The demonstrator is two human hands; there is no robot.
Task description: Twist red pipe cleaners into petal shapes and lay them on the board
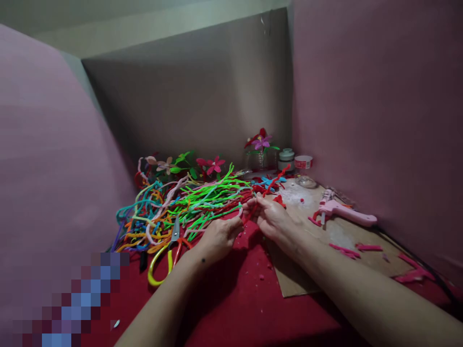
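Observation:
A red pipe cleaner (278,179), twisted in its upper part, slants up out of my right hand (274,219), whose fingers are closed around it. My left hand (222,234) is closed at its lower end, fingertips pinched together close to the right hand. The left fingertips are partly hidden by the back of that hand. Just behind both hands lies a heap of loose pipe cleaners, with bright green ones (210,195) nearest. Scissors (175,231) with one yellow and one red handle lie left of my left hand, partly covered by the forearm.
On the right, a pink glue gun (343,212) rests on a cardboard sheet (294,282) among pink scraps (369,247). Pipe-cleaner flowers (215,165), a small jar (286,158) and a tape roll (304,162) stand along the back. Pink panels (372,106) rise at both sides.

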